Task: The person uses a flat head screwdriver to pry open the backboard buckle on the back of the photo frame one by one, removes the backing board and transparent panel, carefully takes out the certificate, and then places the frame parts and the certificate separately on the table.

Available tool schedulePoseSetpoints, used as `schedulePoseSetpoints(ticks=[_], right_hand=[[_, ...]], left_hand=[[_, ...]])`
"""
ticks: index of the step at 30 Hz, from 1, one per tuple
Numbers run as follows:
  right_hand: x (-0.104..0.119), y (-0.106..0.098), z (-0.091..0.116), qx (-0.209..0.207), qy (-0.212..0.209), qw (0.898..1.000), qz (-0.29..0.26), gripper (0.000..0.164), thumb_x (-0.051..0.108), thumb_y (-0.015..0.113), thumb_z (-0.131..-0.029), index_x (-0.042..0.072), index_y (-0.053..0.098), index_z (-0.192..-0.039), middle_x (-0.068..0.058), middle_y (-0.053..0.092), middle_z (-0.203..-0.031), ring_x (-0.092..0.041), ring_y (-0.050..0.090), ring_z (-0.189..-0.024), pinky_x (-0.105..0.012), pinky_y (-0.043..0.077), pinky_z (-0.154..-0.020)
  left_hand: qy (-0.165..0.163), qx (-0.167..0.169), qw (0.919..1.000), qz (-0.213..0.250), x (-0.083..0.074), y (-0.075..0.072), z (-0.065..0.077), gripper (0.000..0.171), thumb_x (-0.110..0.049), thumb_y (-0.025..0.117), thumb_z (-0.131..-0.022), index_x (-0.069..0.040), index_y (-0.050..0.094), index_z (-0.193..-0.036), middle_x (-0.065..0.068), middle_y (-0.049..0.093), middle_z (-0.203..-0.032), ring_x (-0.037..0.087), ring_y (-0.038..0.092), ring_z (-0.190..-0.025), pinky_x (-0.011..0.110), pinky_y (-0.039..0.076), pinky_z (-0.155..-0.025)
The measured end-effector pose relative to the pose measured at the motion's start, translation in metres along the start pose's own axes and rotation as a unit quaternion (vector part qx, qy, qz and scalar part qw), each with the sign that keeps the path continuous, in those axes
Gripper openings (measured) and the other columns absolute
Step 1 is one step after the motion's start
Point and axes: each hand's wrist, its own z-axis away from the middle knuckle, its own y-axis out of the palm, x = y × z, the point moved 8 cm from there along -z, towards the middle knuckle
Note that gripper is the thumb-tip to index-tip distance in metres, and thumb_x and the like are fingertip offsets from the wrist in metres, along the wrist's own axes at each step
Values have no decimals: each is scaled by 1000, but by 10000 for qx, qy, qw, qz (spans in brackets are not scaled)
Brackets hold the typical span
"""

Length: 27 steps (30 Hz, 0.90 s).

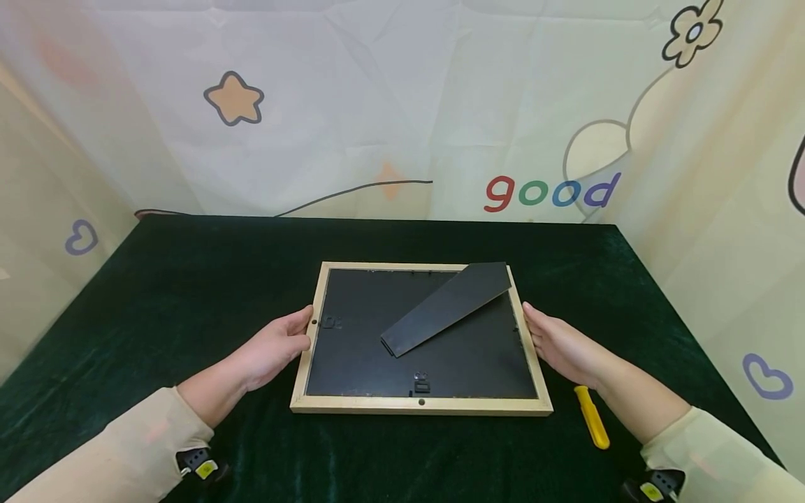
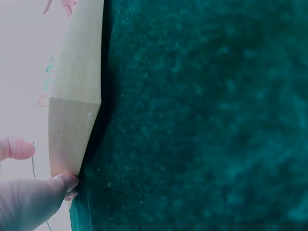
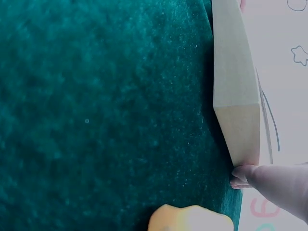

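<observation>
One dark-green table (image 1: 220, 279) is bearing a wood-rimmed frame (image 1: 440, 356), back up, mid-near. Black strut (image 1: 446, 311) is slanting across its far right. Left hand (image 1: 267, 353), thumb apart from fingers, is gripping the left edge; right hand (image 1: 566, 349), fingers together, is holding the right. Yellow handle (image 1: 592, 419) is lying near right.

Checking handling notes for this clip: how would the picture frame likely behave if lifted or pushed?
The picture frame would probably stay stiff, given its wooden border around a flat black backing. Its flat, straight sides make rolling unlikely. The easel leg might swing, as its wide end reaches over the border.
</observation>
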Motion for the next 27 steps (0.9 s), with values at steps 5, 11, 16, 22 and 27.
schedulePoseSetpoints(ticks=[5, 11, 16, 22, 27], right_hand=[[0, 0, 0, -22, 5, 10000, 19, 81, 55, 24, -98, 2, -14, -146, -17, -16, -152, -34, -11, -139, -53, -1, -109], [1, 2, 2, 9, -35, 9999, 161, 80, 55, 25, -98, 2, -10, -147, -17, -13, -153, -34, -9, -139, -53, 0, -109], [1, 3, 2, -36, -43, 9995, 302, 74, 46, 26, -101, -3, -5, -147, -20, -8, -154, -34, -6, -140, -52, 2, -110], [0, 1, 1, -249, 170, 9985, 462, 77, 44, 31, -101, -6, -9, -145, -22, -11, -152, -35, -6, -140, -51, 4, -110], [-1, 0, 1, -344, 282, 9967, 678, 87, 46, 40, -98, -8, -10, -143, -27, -11, -151, -39, -4, -139, -53, 5, -109]], left_hand=[[6, 18, 10000, 31, 1, 1, -1, 69, 3, 37, -90, 4, -3, -147, 19, -5, -154, 32, 1, -140, 50, 12, -109], [12, 6, 10000, 39, 4, 1, -2, 69, 3, 37, -90, 4, -3, -146, 19, -4, -154, 32, 1, -140, 49, 13, -109], [4, -25, 10000, 15, 5, 1, -2, 69, 2, 37, -90, 4, -2, -147, 18, -4, -154, 31, 1, -140, 49, 13, -108], [53, 6, 10000, -83, 3, 0, -1, 68, 2, 37, -91, 4, -2, -147, 18, -4, -154, 31, 1, -140, 49, 14, -109], [71, 147, 9993, -340, 2, -2, 0, 66, 0, 38, -93, 5, -1, -146, 20, -2, -154, 33, 3, -140, 50, 15, -108]])
